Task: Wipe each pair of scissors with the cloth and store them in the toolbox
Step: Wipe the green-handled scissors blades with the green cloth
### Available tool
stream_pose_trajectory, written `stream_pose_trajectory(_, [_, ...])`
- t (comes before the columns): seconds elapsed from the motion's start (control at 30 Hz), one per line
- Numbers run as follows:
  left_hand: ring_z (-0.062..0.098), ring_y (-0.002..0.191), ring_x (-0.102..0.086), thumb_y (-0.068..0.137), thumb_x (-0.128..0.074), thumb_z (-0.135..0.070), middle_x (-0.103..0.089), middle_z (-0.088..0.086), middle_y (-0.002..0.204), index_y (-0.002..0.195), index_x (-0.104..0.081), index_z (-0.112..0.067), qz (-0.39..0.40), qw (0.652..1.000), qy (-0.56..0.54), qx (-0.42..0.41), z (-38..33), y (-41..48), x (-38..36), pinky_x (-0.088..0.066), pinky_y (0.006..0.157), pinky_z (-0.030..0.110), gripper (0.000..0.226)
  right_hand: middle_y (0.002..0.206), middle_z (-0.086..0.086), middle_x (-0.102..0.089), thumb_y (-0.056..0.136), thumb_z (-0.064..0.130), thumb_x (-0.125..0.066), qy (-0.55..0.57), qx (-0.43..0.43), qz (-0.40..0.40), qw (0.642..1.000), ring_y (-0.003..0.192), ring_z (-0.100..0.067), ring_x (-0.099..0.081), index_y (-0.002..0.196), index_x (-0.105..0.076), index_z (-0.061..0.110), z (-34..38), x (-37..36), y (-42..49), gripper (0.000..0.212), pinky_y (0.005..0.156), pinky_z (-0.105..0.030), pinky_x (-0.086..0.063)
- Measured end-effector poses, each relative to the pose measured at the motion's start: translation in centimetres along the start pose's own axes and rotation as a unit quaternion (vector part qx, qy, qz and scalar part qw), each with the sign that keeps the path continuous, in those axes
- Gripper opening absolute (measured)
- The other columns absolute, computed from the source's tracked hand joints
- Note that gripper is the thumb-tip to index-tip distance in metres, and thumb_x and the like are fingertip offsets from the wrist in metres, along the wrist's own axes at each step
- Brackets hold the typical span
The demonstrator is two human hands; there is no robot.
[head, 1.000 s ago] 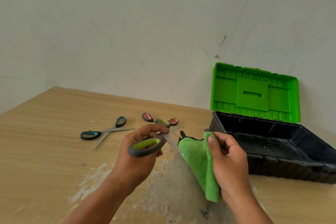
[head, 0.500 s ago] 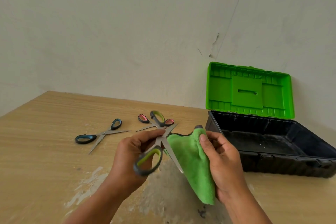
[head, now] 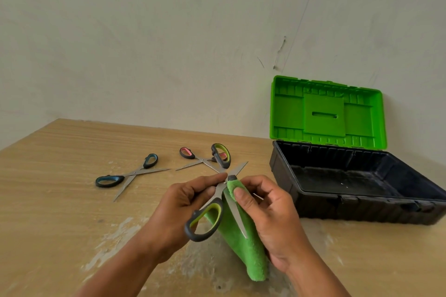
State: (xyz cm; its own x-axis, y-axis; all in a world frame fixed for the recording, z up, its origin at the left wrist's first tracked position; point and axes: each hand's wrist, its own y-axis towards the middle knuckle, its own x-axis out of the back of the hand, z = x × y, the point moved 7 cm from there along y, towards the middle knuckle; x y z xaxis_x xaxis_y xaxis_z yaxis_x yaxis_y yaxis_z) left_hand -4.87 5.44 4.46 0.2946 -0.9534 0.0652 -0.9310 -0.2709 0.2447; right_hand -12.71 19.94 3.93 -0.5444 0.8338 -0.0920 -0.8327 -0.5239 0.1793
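Three pairs of scissors, one cloth, one toolbox; stage judged as wiping of the first pair, none visibly stored.

1. Green-handled scissors (head: 231, 177): raised above the bench (head: 60, 200), directly before the person, blades spread in an X. Pinched near the pivot by thumb and fingertips of the left hand (head: 183, 202); one loop low and toward the camera, the other high and beyond. Spread presumably to offer each blade singly to the cloth.

2. Green cloth (head: 243, 253): gripped in the curled right hand (head: 272, 222), one fold pressed by the thumb onto the lower blade just under the pivot, remainder hanging behind that blade toward the bench; contact with the bench not determinable. Probably so placed to keep fabric between edge and palm.

3. Toolbox (head: 362, 210): right of both hands, near, not touching; black base open, green lid (head: 328, 113) upright against the wall (head: 169, 31). Interior apparently bare of scissors. Front wall to be cleared on any transfer.

4. Blue-handled scissors (head: 138, 171): flat on the bench, open, left of and beyond the hands, untouched.

5. Pink-handled scissors (head: 187, 152): flat on the bench beyond the hands, open, one loop partly hidden behind the raised green loop.

6. Pale worn patch (head: 115, 236): on the bench surface beneath the hands; no obstruction.
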Motion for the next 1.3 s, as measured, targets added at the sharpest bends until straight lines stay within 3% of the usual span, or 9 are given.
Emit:
stream_pose_trajectory(0.23, [0.001, 0.109, -0.067, 0.093, -0.061, -0.001, -0.075, -0.016, 0.111, 0.119, -0.071, -0.028, -0.027, 0.996, 0.082, -0.002, 0.4, -0.1, 0.2, -0.053, 0.094, 0.019, 0.039, 0.099, -0.020, -0.075, 0.087, 0.009, -0.075, 0.006, -0.072, 0.049, 0.996, 0.086, -0.029, -0.072, 0.100, -0.069, 0.013, -1.1, -0.3, -0.1, 0.015, 0.085, -0.046, -0.059])
stream_pose_trajectory(0.4, [0.006, 0.102, -0.071, 0.092, -0.066, -0.009, -0.078, -0.008, 0.106, 0.118, -0.072, -0.027, -0.023, 0.998, 0.056, 0.019, 0.6, -0.4, 0.0, -0.056, 0.085, 0.021, 0.033, 0.095, -0.015, -0.076, 0.086, 0.009, -0.080, -0.091, -0.039, 0.035, 0.994, 0.092, -0.037, -0.073, 0.093, -0.066, 0.019, -1.3, 0.0, 0.1, 0.018, 0.087, -0.052, -0.059])
stream_pose_trajectory(0.5, [0.018, 0.090, -0.075, 0.078, -0.081, -0.011, -0.077, 0.006, 0.100, 0.125, -0.067, -0.027, -0.006, 0.999, 0.029, 0.044, 1.0, -0.5, -0.4, -0.061, 0.082, 0.032, 0.051, 0.091, -0.011, -0.076, 0.085, 0.010, -0.080, -0.123, -0.011, 0.009, 0.992, 0.091, -0.034, -0.073, 0.091, -0.068, 0.023, -1.3, 0.1, 0.2, 0.020, 0.084, -0.052, -0.062])
stream_pose_trajectory(0.73, [0.019, 0.081, -0.070, 0.079, -0.074, 0.008, -0.068, 0.001, 0.107, 0.136, -0.047, -0.038, -0.045, 0.998, 0.005, 0.049, 1.1, -0.2, -0.2, -0.061, 0.074, 0.033, 0.079, 0.092, -0.005, -0.077, 0.085, 0.009, -0.080, -0.150, 0.024, -0.011, 0.988, 0.089, -0.026, -0.073, 0.094, -0.069, 0.023, -1.1, 0.5, 0.4, 0.020, 0.086, -0.048, -0.061])
stream_pose_trajectory(0.87, [0.024, 0.082, -0.071, 0.084, -0.069, 0.007, -0.071, 0.013, 0.096, 0.127, -0.058, -0.020, -0.060, 0.990, -0.036, 0.121, 2.7, -0.1, 0.1, -0.061, 0.076, 0.040, 0.052, 0.093, -0.001, -0.077, 0.085, 0.010, -0.081, -0.156, 0.039, -0.025, 0.987, 0.090, -0.019, -0.074, 0.095, -0.070, 0.023, -1.3, 0.6, 0.5, 0.020, 0.084, -0.039, -0.061])
stream_pose_trajectory(0.97, [0.022, 0.072, -0.066, 0.092, -0.064, -0.006, -0.067, 0.003, 0.076, 0.105, -0.070, -0.025, -0.032, 0.993, 0.052, 0.100, 2.6, -0.2, -0.7, -0.058, 0.071, 0.039, 0.024, 0.094, 0.000, -0.077, 0.085, 0.008, -0.080, -0.168, 0.053, -0.013, 0.984, 0.088, -0.015, -0.074, 0.096, -0.071, 0.021, -1.4, -0.1, 0.2, 0.020, 0.082, -0.033, -0.061])
stream_pose_trajectory(1.03, [0.017, 0.067, -0.062, 0.094, -0.061, -0.009, -0.061, -0.004, 0.070, 0.102, -0.068, -0.028, -0.033, 0.993, 0.070, 0.087, 2.3, -0.3, -0.8, -0.055, 0.064, 0.031, 0.021, 0.094, 0.002, -0.077, 0.085, 0.008, -0.080, -0.186, 0.071, -0.012, 0.980, 0.089, -0.012, -0.073, 0.097, -0.072, 0.023, -1.3, -0.4, 0.2, 0.020, 0.081, -0.029, -0.061])
stream_pose_trajectory(1.17, [0.027, 0.077, -0.072, 0.098, -0.056, -0.011, -0.065, 0.012, 0.095, 0.103, -0.068, -0.025, -0.034, 0.995, 0.023, 0.094, 1.9, -0.5, -0.7, -0.063, 0.063, 0.040, 0.019, 0.096, 0.010, -0.078, 0.085, 0.011, -0.080, -0.208, 0.112, -0.007, 0.972, 0.093, -0.007, -0.074, 0.099, -0.075, 0.029, -0.8, -0.4, 0.1, 0.023, 0.083, -0.021, -0.059])
stream_pose_trajectory(1.3, [0.020, 0.065, -0.068, 0.102, -0.049, -0.012, -0.068, 0.010, 0.086, 0.103, -0.066, -0.021, -0.039, 0.995, 0.010, 0.096, 1.7, -0.5, -0.7, -0.060, 0.059, 0.035, 0.019, 0.100, 0.015, -0.078, 0.084, 0.018, -0.080, -0.255, 0.156, -0.004, 0.954, 0.099, -0.004, -0.073, 0.106, -0.078, 0.029, -0.3, -0.4, -0.2, 0.024, 0.087, -0.021, -0.058])
